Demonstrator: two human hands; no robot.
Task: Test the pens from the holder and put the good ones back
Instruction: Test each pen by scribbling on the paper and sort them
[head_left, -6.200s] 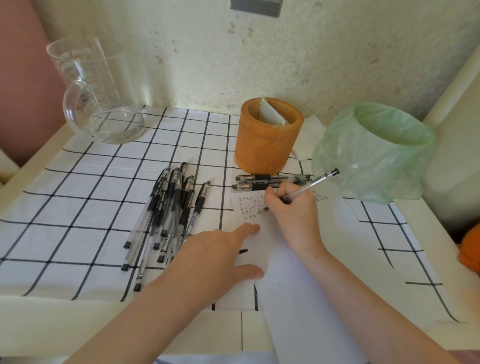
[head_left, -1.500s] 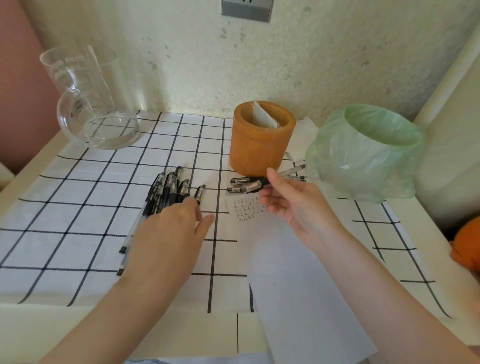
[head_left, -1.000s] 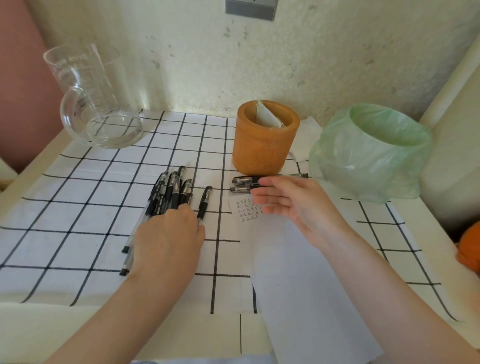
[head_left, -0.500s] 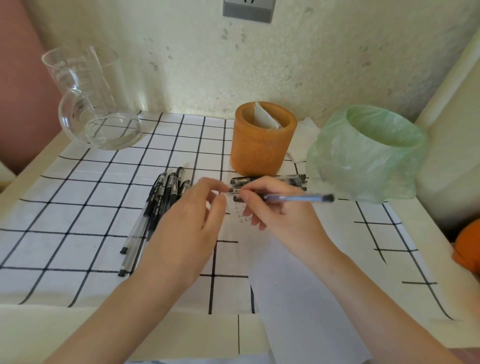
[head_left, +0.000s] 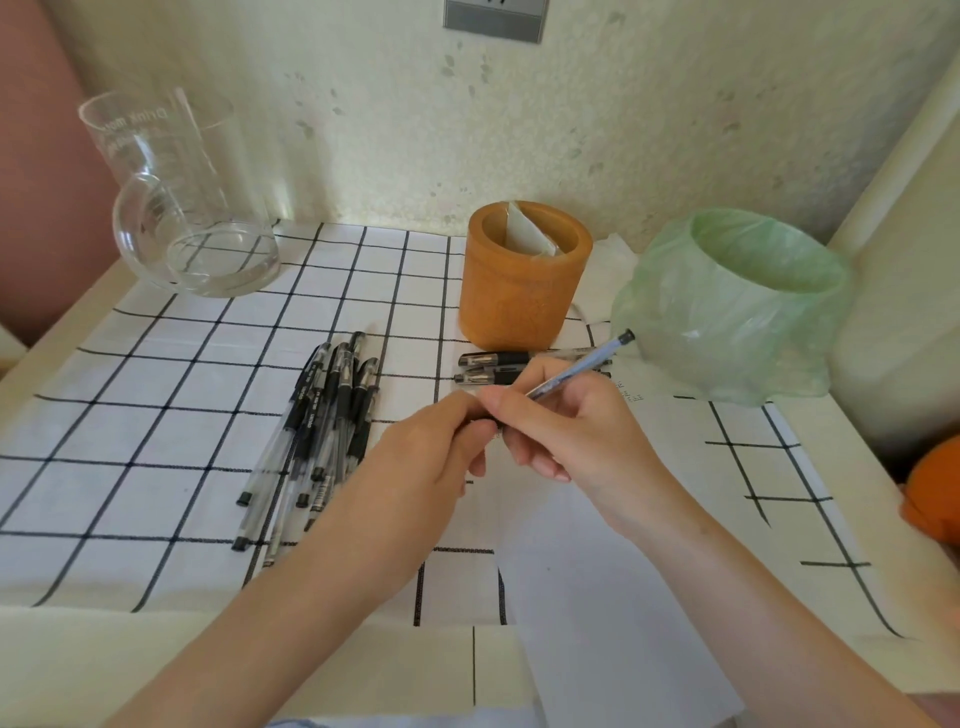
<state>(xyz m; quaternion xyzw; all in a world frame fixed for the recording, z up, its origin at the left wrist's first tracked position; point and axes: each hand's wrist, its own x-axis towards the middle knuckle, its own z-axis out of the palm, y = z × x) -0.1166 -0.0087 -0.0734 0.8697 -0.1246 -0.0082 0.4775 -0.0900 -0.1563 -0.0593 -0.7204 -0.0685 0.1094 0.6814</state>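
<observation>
My right hand (head_left: 566, 431) grips a clear pen (head_left: 582, 366) over the white paper sheet (head_left: 597, 597); the pen's tail points up and right toward the green bag. My left hand (head_left: 415, 467) pinches the pen's front end, which is hidden between the fingers of both hands. A pile of several black-capped pens (head_left: 322, 431) lies on the checked cloth to the left of my left hand. A few more pens (head_left: 493, 366) lie just in front of the orange pen holder (head_left: 524, 280). The holder has a folded paper inside and no pens showing.
A bin lined with a green bag (head_left: 737, 306) stands right of the holder. A glass pitcher (head_left: 176, 197) sits at the back left. An orange object (head_left: 935, 493) lies at the right edge. The wall is close behind.
My left hand lifted a pen from the pile and brought it to my right hand, which closed on it. The pen's tail has since tilted up toward the bin.
</observation>
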